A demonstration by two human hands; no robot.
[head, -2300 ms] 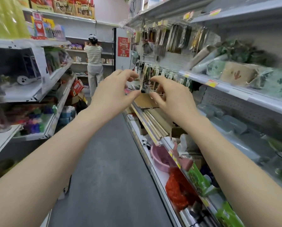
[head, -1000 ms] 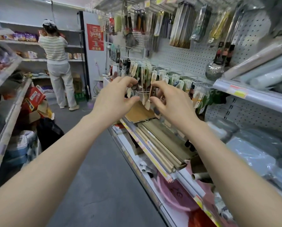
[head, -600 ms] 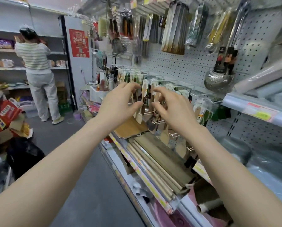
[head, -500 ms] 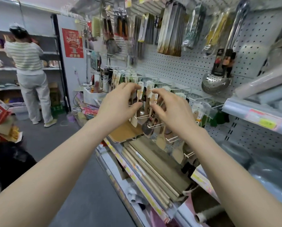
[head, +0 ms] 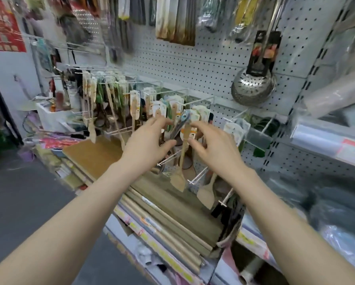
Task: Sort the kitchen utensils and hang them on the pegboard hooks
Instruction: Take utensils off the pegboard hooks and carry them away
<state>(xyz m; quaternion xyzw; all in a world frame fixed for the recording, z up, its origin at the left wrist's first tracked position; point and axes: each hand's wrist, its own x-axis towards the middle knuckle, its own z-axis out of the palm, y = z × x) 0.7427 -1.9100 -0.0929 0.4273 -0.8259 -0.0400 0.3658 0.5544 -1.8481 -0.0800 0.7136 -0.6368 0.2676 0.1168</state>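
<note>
- Since half a second ago the view has swung right along the pegboard [head: 193,64], and both hands have travelled with it to a spot further down the row.
- The left hand [head: 146,140] has its grip pinched on a dark packaged utensil [head: 177,128], though blur hides the detail.
- The right hand [head: 213,147] has its grip curled on the handle of a wooden spatula [head: 178,179], which hangs blade-down at 6 o'clock between the hands.
- Rows of utensils already hang from 9 to 3 o'clock, and a steel skimmer [head: 252,89] hangs at 2 o'clock.
- Sorting looks well along; these two pieces are not yet seated on the hooks [head: 170,158].
</note>
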